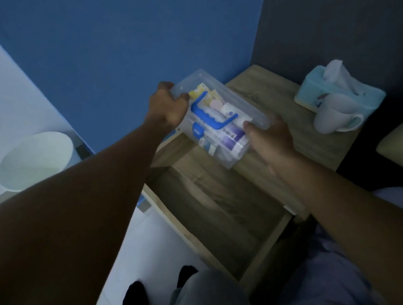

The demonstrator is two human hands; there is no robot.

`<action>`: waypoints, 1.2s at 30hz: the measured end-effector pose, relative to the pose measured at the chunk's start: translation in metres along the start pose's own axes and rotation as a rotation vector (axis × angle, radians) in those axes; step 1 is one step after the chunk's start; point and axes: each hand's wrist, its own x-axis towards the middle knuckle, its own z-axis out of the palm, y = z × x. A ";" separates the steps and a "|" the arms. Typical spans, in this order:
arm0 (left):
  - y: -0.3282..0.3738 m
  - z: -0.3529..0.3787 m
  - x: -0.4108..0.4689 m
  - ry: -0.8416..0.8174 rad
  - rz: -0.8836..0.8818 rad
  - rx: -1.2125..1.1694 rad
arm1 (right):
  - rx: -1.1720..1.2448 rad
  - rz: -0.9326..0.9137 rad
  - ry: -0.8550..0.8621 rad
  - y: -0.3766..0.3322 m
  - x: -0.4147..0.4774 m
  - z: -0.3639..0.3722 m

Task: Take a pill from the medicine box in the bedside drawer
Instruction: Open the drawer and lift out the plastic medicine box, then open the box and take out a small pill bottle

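A clear plastic medicine box (244,99) with a blue handle on its lid is held over the left part of the wooden bedside table (270,89). Bottles and packets show through its lid. My left hand (169,106) grips its far left end. My right hand (270,138) grips its near right end, thumb on the lid. Below them the bedside drawer (215,207) stands pulled out, and its inside looks dark and bare.
A light blue tissue box (312,90) and a white mug (335,117) stand on the right of the table top. A white bin (34,161) stands on the floor at the left. The blue wall is behind, the bed edge at the right.
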 end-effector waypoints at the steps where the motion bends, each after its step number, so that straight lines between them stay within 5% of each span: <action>1: -0.002 0.007 0.008 -0.010 -0.005 -0.008 | 0.002 -0.001 0.009 0.002 0.010 0.002; 16: -0.032 0.073 0.065 0.023 0.034 -0.086 | 0.067 0.015 0.020 0.030 0.075 0.020; 21: -0.034 0.079 0.036 0.074 -0.127 -0.248 | -0.310 -0.192 0.037 0.027 0.072 0.016; 26: -0.041 0.091 -0.004 -0.200 -0.479 -0.629 | -0.537 -0.423 -0.125 0.029 0.069 0.018; 29: -0.042 0.097 -0.016 -0.205 -0.469 -0.812 | -0.609 -0.498 -0.100 0.033 0.066 0.015; 36: -0.039 0.097 -0.008 -0.275 -0.478 -0.691 | -0.769 -0.490 -0.096 0.028 0.072 0.013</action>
